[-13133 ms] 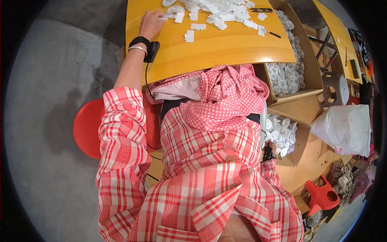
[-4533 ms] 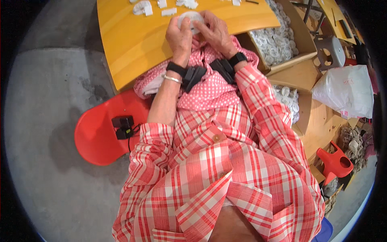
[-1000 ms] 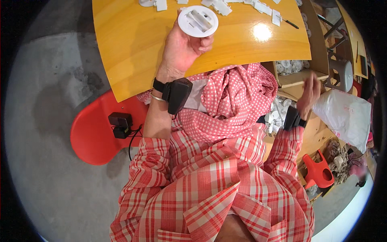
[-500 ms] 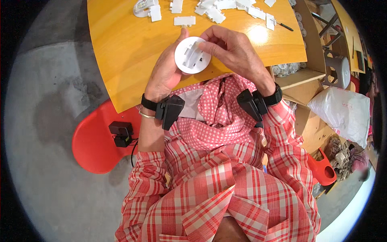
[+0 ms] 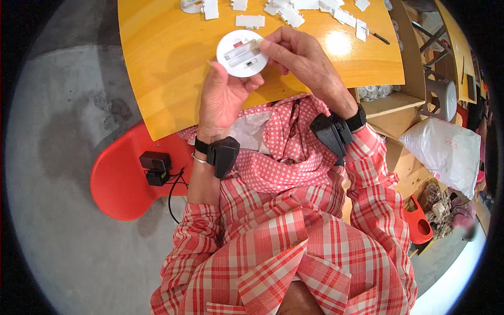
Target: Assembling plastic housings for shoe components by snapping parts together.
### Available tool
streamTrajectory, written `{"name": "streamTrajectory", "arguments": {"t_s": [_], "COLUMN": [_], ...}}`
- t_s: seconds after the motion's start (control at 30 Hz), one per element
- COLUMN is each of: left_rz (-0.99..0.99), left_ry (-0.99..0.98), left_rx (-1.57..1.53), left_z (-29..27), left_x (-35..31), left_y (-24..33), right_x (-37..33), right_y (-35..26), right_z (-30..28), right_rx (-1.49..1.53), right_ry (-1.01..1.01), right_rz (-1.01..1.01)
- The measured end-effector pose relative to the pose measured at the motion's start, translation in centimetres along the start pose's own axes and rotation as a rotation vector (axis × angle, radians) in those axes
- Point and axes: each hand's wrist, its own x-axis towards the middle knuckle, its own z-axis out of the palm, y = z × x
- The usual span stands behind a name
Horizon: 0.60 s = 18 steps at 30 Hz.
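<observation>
A round white plastic housing (image 5: 231,43) with an open oblong battery bay is held above the near part of the table. My right hand (image 5: 302,55) pinches its right rim, thumb on the upper face and fingers behind. Below it, my left hand (image 5: 224,93) is turned palm up with the thumb spread out by the lower left rim. Its curled fingertips reach under the lower edge; whether they bear any weight cannot be seen. A small red patch and a dark switch-like part show beside the bay.
Several white plastic covers (image 5: 250,21) lie across the far side of the yellow table (image 5: 173,79), with a thin black-handled tool (image 5: 380,38) at the right. A cardboard box (image 5: 391,101) with white round parts adjoins the right edge. A red chair (image 5: 118,178) stands at left.
The housing has turned and moved slightly up and left, with its bay now lying more level. My left hand's grip has loosened and its thumb has come off the rim; my right hand keeps its pinch.
</observation>
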Motion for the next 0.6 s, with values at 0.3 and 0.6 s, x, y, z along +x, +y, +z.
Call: {"name": "streamTrajectory", "arguments": {"t_s": [0.3, 0.6], "left_rz": [0.035, 0.069], "left_ry": [-0.036, -0.098], "left_rx": [-0.309, -0.321], "left_z": [-1.1, -1.2], "left_x": [0.7, 1.4], "left_y": [0.8, 1.2], "right_x": [3.3, -3.3], "right_y": [0.9, 0.5], "right_z": [0.4, 0.9], "right_rx": [-1.057, -1.087], "right_ry": [0.213, -0.059], "right_rz": [-0.726, -0.586]}}
